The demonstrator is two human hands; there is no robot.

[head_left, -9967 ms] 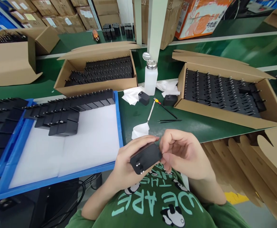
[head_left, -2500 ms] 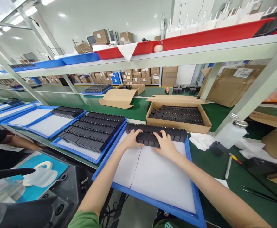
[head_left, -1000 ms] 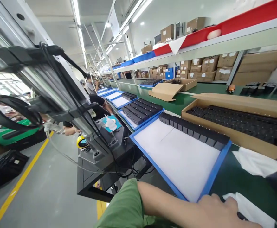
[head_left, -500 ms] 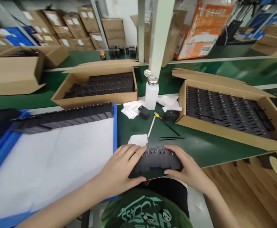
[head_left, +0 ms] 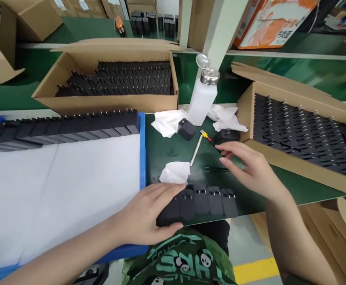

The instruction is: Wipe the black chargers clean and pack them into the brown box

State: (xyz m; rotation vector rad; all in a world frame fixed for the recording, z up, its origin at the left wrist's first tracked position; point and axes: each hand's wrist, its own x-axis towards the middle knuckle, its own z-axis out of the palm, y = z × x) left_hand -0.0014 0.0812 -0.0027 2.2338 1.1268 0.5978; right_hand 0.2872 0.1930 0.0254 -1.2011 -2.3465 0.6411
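A row of several black power adapters (head_left: 201,202) with metal plug pins stands along the bench's front edge. My left hand (head_left: 153,213) is wrapped round the row's left end, fingers behind and thumb in front, hiding part of it. To the upper right, my right hand (head_left: 247,166) has thumb and fingertips closing round the black shaft of a thin stick (head_left: 209,139) with a yellow and red end. The stick lies on the green bench. Beside it are a slim white stick (head_left: 196,151) and dark tweezers (head_left: 216,169), partly behind my right fingers.
A white pump bottle (head_left: 202,99) with its lid up stands behind, near white wipes (head_left: 168,120) and two loose adapters (head_left: 187,128). Cardboard boxes of adapters sit at back left (head_left: 116,103) and right (head_left: 294,162). A blue-edged white tray (head_left: 86,178) with an adapter row lies left.
My right hand has left the row's right end and moved up and right to the black stick. My left hand stays at the row. The view has tilted down and nearer.
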